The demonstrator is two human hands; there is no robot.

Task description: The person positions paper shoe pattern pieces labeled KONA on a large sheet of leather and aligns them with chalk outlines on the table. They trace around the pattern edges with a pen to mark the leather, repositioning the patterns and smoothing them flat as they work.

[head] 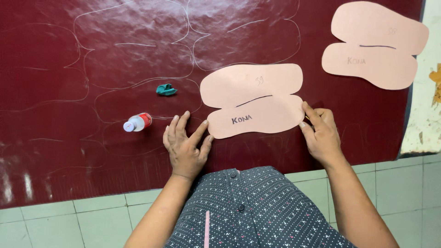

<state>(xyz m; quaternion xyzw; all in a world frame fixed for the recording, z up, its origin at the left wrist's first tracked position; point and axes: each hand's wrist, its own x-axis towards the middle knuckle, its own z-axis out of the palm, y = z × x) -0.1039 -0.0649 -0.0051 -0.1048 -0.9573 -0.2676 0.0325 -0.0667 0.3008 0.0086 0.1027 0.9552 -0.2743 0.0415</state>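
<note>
Dark red glossy sheet material (92, 69) covers most of the frame, spread over a pale tiled floor (92, 216) that shows along the bottom edge; faint scribed outlines of rounded shapes run across its upper half. At the centre lies a pink paper pattern (255, 101), two rounded lobes joined along a slit, flat on the sheet. The left hand (186, 144) rests open, fingers spread, with thumb and forefinger touching the pattern's lower left edge. The right hand (321, 133) is loosely curled, its fingertips pressing the pattern's right end. Held at both ends like this, the pattern seems pinned flat so it cannot slide on the slick surface. A second pink pattern (374, 43) of the same shape lies apart in the upper right, near the sheet's edge. Left of centre, a small clear bottle with a red cap (137, 122) lies on its side, and a crumpled teal scrap (166, 89) sits just above it, both within easy reach of the left hand.
</note>
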